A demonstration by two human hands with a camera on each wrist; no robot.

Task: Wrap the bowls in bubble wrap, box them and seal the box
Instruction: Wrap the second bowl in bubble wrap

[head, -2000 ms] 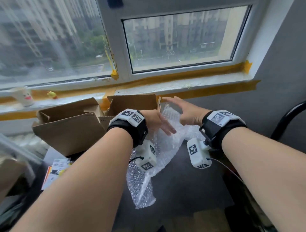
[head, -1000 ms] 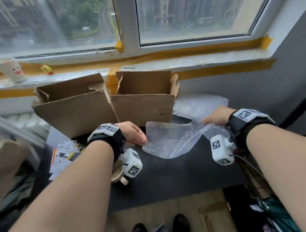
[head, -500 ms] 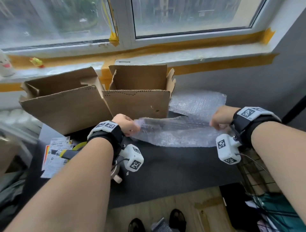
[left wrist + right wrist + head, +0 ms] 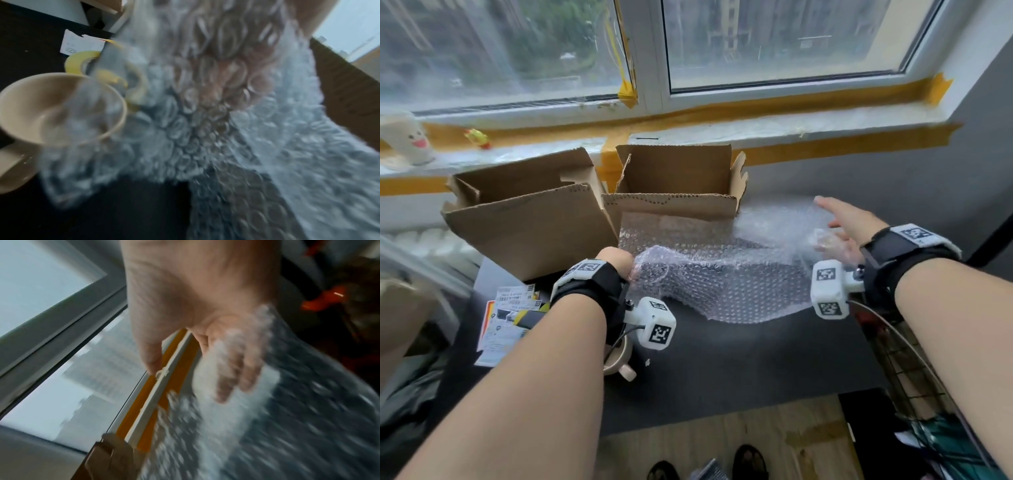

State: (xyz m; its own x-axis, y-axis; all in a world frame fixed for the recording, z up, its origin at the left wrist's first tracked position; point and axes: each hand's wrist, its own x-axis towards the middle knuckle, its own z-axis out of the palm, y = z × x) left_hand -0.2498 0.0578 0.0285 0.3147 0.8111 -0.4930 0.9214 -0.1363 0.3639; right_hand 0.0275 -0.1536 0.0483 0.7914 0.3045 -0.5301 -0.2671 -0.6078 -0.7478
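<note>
Left hand (image 4: 616, 262) pinches the bubble wrap (image 4: 722, 277) edge near the box (image 4: 678, 192); right hand (image 4: 849, 226) spread over its far edge.

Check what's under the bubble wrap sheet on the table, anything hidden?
Through the bubble wrap only the dark table shows, no bowl. The cream bowl sits beside its left edge, near the left hand gripping that end. The bunched folds by the right hand hide what's underneath.

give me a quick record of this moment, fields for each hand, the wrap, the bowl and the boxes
left hand: grips the wrap's left end
right hand: fingers spread at the wrap's right end, no grip
wrap: spread across the table
bowl: unwrapped, under the left wrist
boxes: two, open, behind the wrap
</note>
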